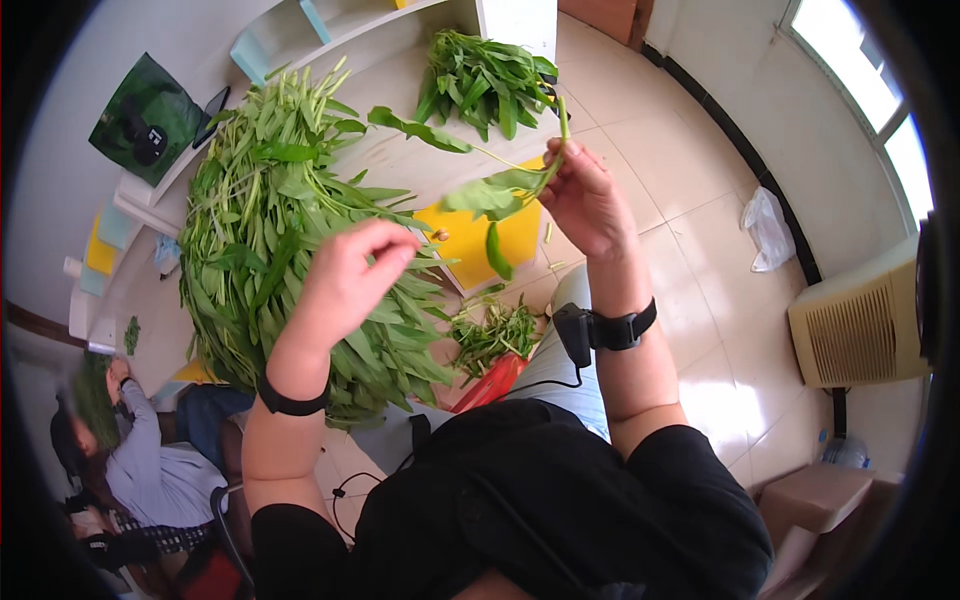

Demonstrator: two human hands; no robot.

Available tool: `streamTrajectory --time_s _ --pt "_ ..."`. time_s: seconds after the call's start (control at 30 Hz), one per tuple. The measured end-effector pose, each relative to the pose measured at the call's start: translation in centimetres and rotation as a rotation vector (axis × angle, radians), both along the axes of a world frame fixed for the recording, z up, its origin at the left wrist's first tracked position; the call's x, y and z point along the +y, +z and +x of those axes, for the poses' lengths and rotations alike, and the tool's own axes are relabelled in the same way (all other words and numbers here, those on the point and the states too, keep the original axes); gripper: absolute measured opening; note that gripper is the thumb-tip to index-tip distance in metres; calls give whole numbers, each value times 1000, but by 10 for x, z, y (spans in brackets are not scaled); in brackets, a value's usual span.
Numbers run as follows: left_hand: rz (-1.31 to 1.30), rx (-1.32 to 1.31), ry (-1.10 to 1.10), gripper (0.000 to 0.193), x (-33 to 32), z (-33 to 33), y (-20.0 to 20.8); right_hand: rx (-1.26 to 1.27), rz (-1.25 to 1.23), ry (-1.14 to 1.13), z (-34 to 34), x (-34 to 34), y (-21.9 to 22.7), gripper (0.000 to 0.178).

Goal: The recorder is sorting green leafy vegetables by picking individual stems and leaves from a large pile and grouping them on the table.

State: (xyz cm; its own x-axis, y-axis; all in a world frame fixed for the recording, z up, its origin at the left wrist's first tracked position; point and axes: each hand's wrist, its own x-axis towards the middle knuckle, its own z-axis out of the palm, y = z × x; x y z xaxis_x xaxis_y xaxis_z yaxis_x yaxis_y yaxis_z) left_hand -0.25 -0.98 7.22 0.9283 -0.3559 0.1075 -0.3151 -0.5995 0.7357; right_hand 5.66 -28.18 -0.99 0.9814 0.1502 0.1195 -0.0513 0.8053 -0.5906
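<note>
My right hand (590, 200) is raised over the desk's front edge, its thumb and fingers pinched on a stalk of leafy greens (495, 195). The stalk stands upright between the fingertips, and its long narrow leaves droop to the left. My left hand (350, 275) hovers in front of a big heap of the same greens (255, 190), thumb and forefinger nearly together. Whether a small bit sits between those fingertips is too small to tell. Farther back on the desk lies a smaller bunch of greens (480, 80).
Loose trimmings (495, 335) lie below in a red plastic bag (495, 382) by my legs. A yellow cabinet door (470, 245) faces me under the desk. A dark green bag (145, 120) stands at the far left. Another person (160, 460) sits at lower left, handling greens.
</note>
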Motion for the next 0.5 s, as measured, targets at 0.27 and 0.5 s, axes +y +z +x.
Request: streamTrajectory --time_s 0.27,0.5 --pt "-240 -204 -82 13 -39 17 25 46 -138 7 -8 37 20 15" --pt "-229 45 -11 17 -38 48 3 -64 -377 4 -16 55 41 24"
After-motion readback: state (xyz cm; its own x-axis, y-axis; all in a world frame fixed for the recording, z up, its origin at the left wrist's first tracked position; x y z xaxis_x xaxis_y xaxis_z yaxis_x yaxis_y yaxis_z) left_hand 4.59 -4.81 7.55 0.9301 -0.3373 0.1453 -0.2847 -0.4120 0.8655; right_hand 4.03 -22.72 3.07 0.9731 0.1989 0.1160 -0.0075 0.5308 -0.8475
